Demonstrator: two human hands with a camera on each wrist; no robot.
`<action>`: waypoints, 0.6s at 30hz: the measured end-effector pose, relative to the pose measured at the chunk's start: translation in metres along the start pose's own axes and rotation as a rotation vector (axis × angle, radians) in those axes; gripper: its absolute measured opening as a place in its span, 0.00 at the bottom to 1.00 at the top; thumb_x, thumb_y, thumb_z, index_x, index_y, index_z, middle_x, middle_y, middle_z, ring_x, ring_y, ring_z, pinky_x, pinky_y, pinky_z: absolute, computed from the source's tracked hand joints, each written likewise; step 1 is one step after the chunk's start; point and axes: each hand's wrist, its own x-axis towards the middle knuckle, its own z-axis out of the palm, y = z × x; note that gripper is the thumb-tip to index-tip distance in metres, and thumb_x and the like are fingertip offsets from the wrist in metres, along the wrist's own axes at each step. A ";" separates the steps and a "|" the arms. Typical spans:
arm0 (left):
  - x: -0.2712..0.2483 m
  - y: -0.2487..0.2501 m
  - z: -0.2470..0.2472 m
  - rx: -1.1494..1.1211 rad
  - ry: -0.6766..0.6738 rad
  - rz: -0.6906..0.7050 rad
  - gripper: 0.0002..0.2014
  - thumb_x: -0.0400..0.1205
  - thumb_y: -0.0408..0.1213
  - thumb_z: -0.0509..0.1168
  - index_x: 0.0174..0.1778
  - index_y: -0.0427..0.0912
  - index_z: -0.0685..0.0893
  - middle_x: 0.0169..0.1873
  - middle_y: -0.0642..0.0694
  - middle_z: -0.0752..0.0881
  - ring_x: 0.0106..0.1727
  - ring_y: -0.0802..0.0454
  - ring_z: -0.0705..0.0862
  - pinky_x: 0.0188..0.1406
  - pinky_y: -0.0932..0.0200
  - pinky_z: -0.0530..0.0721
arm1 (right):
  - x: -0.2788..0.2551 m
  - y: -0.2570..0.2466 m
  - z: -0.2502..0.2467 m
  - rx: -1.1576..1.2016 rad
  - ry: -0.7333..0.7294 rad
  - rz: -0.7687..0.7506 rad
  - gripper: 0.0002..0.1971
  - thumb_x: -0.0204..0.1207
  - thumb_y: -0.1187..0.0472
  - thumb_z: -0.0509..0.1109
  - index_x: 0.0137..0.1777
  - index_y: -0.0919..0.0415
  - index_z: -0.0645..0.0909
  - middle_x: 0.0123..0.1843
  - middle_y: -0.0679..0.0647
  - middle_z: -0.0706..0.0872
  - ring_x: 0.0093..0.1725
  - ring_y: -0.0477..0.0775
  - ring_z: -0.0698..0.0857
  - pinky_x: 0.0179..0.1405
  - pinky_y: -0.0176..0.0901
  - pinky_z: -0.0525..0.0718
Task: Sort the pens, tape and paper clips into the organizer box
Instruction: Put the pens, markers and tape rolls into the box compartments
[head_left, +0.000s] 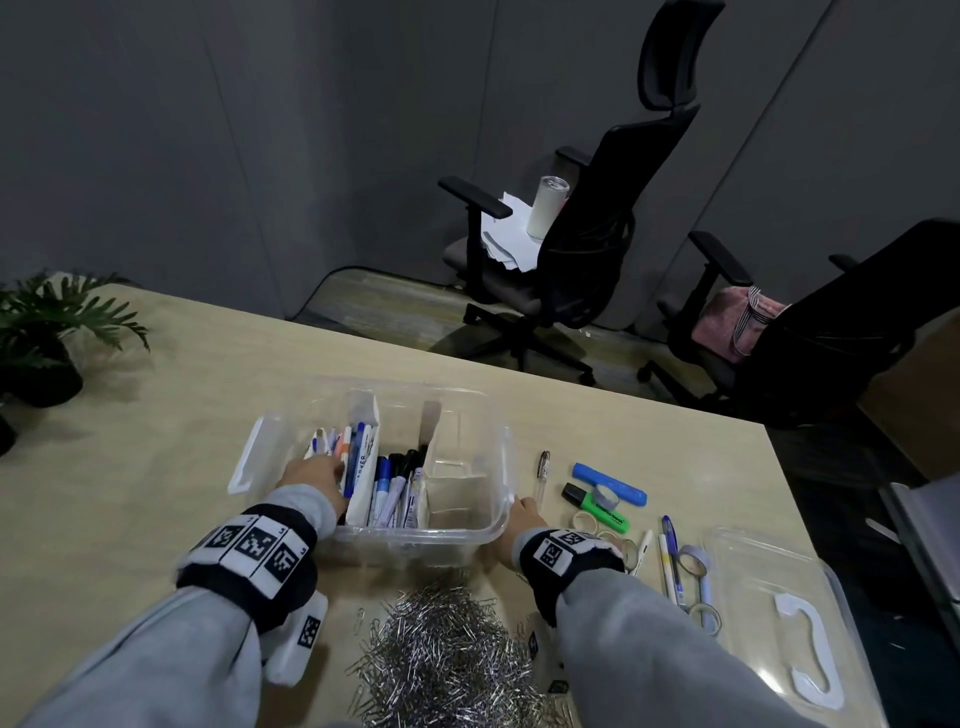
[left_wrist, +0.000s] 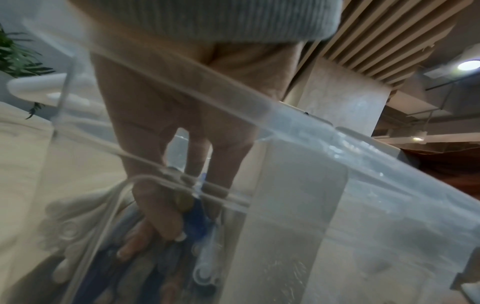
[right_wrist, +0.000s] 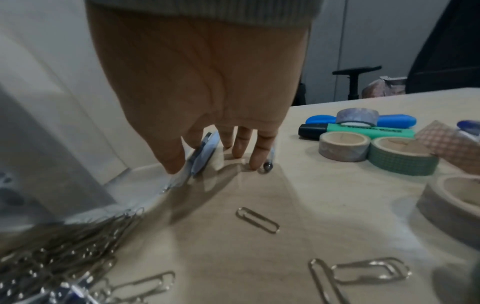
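The left hand (head_left: 311, 475) reaches into the left compartment of the organizer box (head_left: 467, 535), among the pens (head_left: 353, 452) standing there; more markers (head_left: 395, 488) fill the compartment to its right. The right hand (head_left: 524, 514) rests on the table (head_left: 156, 493) just right of the box, fingertips beside a pen (head_left: 541, 478). Highlighters (head_left: 602, 493) and tape rolls (head_left: 587, 521) lie right of that hand. The paper clips (head_left: 447, 660) are heaped behind both hands, between the wrists. The box lid (head_left: 779, 613) lies far right.
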 end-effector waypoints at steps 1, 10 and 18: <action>0.001 0.000 0.000 0.011 -0.004 -0.008 0.19 0.78 0.30 0.61 0.66 0.42 0.81 0.60 0.40 0.84 0.58 0.42 0.83 0.58 0.59 0.80 | -0.006 0.001 -0.003 -0.080 0.009 -0.027 0.31 0.75 0.50 0.67 0.77 0.58 0.66 0.75 0.58 0.67 0.73 0.65 0.64 0.72 0.60 0.69; -0.004 0.005 0.000 0.070 0.027 -0.038 0.11 0.80 0.30 0.62 0.57 0.34 0.83 0.56 0.38 0.84 0.55 0.42 0.84 0.53 0.59 0.80 | -0.019 0.009 0.010 -0.316 0.128 -0.170 0.30 0.75 0.59 0.69 0.76 0.63 0.67 0.72 0.61 0.73 0.70 0.63 0.70 0.74 0.53 0.69; -0.005 0.012 -0.004 0.180 0.002 -0.110 0.21 0.80 0.33 0.64 0.70 0.37 0.74 0.68 0.37 0.72 0.67 0.41 0.77 0.65 0.56 0.77 | -0.030 0.020 0.009 -0.119 0.149 -0.088 0.21 0.79 0.57 0.67 0.70 0.60 0.71 0.68 0.60 0.74 0.68 0.62 0.75 0.66 0.51 0.77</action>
